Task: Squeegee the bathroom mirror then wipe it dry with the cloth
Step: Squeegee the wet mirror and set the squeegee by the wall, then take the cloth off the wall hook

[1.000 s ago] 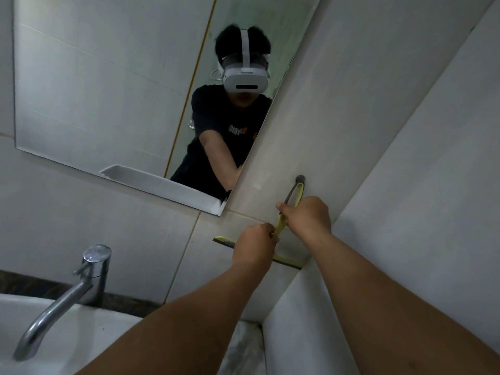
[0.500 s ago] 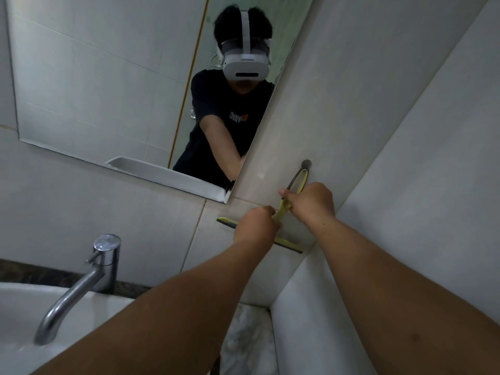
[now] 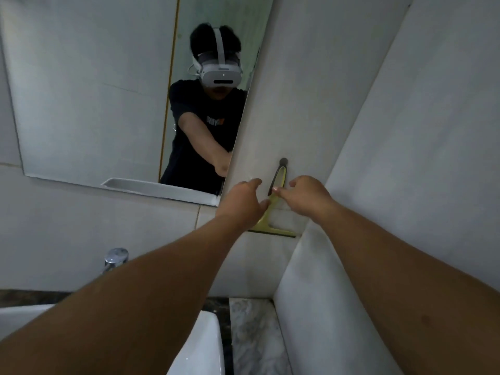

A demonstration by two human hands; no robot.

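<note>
A yellow squeegee [image 3: 271,228] hangs by its handle loop from a dark hook [image 3: 283,161] on the tiled wall, just right of the mirror [image 3: 81,104]. Its blade points down, close to the room corner. My left hand [image 3: 242,203] is left of the handle with fingers apart, the thumb side brushing the handle. My right hand [image 3: 304,194] is on the other side, fingers loosely spread, one fingertip resting on the loop. Neither hand wraps around the handle. No cloth is in view. The mirror reflects a person in a dark shirt wearing a white headset.
A chrome tap [image 3: 116,257] and a white basin [image 3: 201,345] lie below my left forearm. A marble counter strip [image 3: 251,334] runs into the corner. A side wall [image 3: 405,185] closes in on the right. A white ledge [image 3: 151,186] shows at the mirror's lower edge.
Both hands were closed around the squeegee handle near the hook; now their fingers have spread and the squeegee hangs from the hook. The view has tilted down and left.
</note>
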